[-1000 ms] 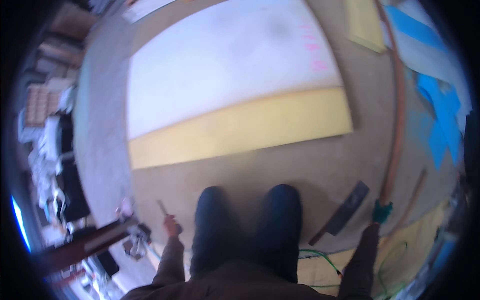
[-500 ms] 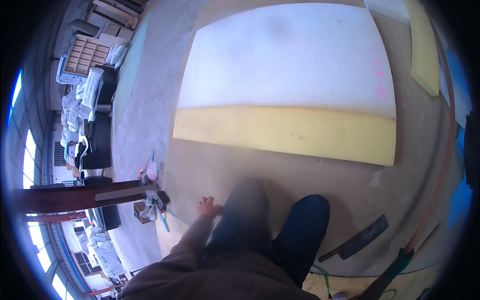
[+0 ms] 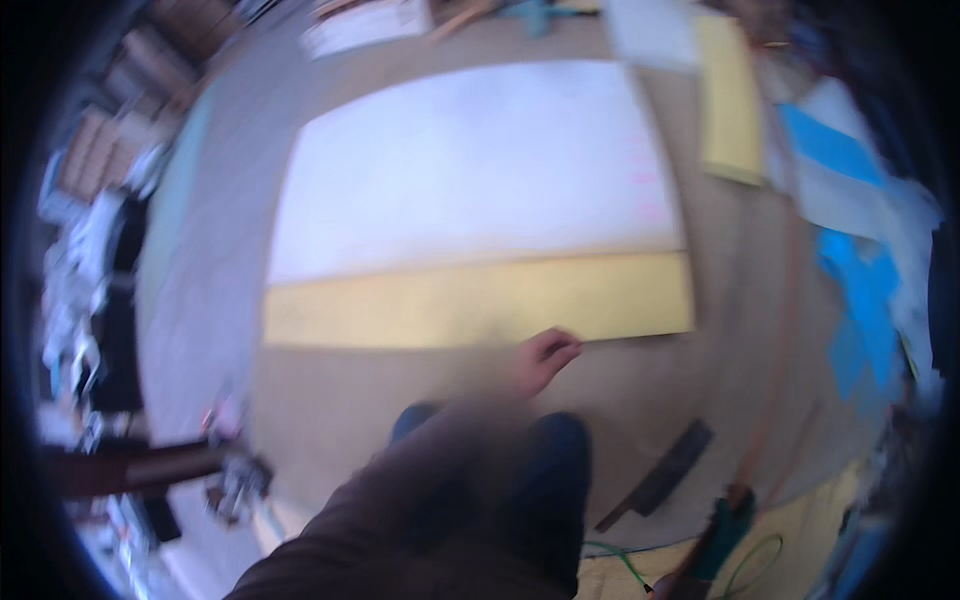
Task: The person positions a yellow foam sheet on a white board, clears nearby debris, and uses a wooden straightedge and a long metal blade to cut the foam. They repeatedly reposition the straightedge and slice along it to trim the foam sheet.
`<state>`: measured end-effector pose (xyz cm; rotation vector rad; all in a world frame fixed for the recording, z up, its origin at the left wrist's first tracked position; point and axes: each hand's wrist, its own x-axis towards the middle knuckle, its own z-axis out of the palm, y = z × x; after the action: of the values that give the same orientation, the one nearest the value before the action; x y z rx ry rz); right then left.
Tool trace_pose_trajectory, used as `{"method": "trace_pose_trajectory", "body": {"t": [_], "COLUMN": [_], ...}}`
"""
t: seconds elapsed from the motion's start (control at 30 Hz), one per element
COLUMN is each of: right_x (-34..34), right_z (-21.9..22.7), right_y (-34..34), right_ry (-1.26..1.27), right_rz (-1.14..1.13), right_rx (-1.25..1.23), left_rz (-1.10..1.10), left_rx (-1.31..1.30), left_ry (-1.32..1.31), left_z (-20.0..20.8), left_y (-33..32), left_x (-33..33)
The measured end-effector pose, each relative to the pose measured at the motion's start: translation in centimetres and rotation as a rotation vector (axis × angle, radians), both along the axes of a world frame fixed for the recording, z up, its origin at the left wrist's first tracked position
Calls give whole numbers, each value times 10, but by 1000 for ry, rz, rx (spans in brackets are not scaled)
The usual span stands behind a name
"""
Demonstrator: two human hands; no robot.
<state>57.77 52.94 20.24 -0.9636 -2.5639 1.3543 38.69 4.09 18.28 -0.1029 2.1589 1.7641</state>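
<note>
My left hand (image 3: pixel 545 360) is stretched across in front of my knees, at the front edge of a large foam sheet. Its fingers are curled together; whether anything is between them I cannot make out. The sheet lies flat, with a white main panel (image 3: pixel 480 170) curved along its far side and a yellow foam strip (image 3: pixel 400 305) along its near side. Faint pink marks (image 3: pixel 645 175) run down the right side of the white part. A brown sleeve (image 3: pixel 410 480) covers my left arm. My right hand is out of view.
A dark flat slat (image 3: pixel 660 480) lies right of my legs. Farther right are a yellow foam piece (image 3: pixel 730 110), blue sheet scraps (image 3: pixel 860 290) and a green cord (image 3: pixel 620 560). A dark red beam (image 3: pixel 150 465) and cluttered bundles stand at left.
My left hand has swung from beside my left knee rightward and forward to the foam's front edge. The whole view has shifted, showing more at the far side and right.
</note>
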Motion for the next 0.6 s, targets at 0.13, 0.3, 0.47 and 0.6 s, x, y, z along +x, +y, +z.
{"method": "trace_pose_trajectory", "body": {"t": [0.13,0.3,0.47,0.6], "right_x": [2,-8,-16,-40], "right_z": [38,50,38,30], "right_y": [-63,-91,-96,-89], "right_ry": [40,138,150,138], "right_rz": [-54,-65,80,165], "right_rx": [-309,-195,83,130], "left_rz": [-149,-385,-243,-49], "left_rx": [393,351,701,671], "left_ry": [-17,-100,-303,-261], "left_z": [11,12,37,43], "left_y": [80,204,268,262], "left_x": [-21,-31,-37,-60]}}
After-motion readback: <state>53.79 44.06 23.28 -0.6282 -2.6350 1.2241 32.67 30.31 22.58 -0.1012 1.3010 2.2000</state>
